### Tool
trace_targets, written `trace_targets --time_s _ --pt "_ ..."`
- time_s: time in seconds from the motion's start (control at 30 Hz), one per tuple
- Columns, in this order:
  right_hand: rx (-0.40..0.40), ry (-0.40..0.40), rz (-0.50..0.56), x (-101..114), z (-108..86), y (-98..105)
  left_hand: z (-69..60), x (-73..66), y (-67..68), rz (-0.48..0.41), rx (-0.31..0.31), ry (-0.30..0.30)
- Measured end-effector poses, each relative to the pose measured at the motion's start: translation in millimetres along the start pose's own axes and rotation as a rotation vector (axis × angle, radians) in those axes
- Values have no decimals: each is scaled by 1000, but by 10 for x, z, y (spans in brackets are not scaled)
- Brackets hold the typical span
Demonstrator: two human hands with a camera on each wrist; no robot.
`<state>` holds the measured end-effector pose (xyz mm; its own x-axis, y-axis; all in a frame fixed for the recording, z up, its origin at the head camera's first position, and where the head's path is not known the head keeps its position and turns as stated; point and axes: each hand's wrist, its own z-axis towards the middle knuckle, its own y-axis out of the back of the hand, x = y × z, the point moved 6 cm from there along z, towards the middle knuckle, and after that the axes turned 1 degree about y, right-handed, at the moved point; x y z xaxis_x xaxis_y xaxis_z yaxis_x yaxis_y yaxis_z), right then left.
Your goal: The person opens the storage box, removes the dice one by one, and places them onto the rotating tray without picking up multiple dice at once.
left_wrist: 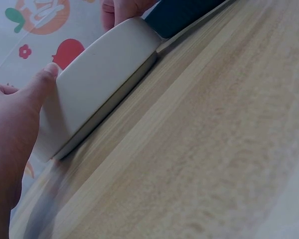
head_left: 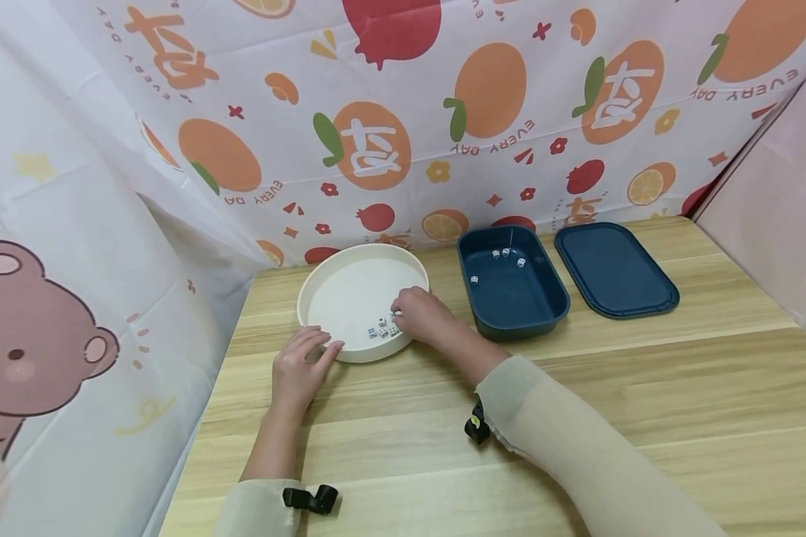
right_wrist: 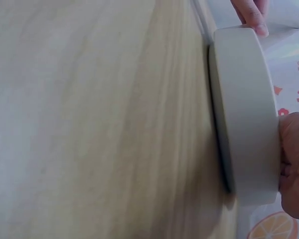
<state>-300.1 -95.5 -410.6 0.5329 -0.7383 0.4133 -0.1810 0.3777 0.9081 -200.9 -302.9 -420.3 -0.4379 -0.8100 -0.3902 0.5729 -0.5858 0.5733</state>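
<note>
A round white tray [head_left: 336,283] holds a small cluster of white dice [head_left: 382,330] near its front right side. My left hand [head_left: 298,369] rests at the tray's front left rim, thumb and fingers touching the edge. From the right, my right hand [head_left: 422,313] reaches over the rim with curled fingers. It pinches a die [head_left: 395,314], mostly covered by the fingertips. In the left wrist view the left thumb [left_wrist: 49,72] lies against the rim. The right wrist view shows the right hand [right_wrist: 295,164] bent over the wall, its fingertips hidden.
Right of the tray stands a deep blue rectangular container [head_left: 517,298] with several dice [head_left: 506,253] inside. Its matching blue lid [head_left: 616,270] lies flat farther right. A fruit-print curtain [head_left: 430,171] hangs behind the wooden table [head_left: 403,462].
</note>
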Motion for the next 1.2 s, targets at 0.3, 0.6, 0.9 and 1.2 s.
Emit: trace_targets --time_s 0.3,0.6,0.9,1.2 --pt "-369 155 -11 -52 -178 78 33 -19 18 -20 -7 -8" --pt "-801 394 -112 -66 -415 586 63 -30 15 -10 -5 -13" --pt "-1124 473 -215 -450 -562 1208 47 -2 19 14 7 -3" --pt "-662 -57 -18 -1084 -314 1182 -11 -12 10 1 -4 -10"
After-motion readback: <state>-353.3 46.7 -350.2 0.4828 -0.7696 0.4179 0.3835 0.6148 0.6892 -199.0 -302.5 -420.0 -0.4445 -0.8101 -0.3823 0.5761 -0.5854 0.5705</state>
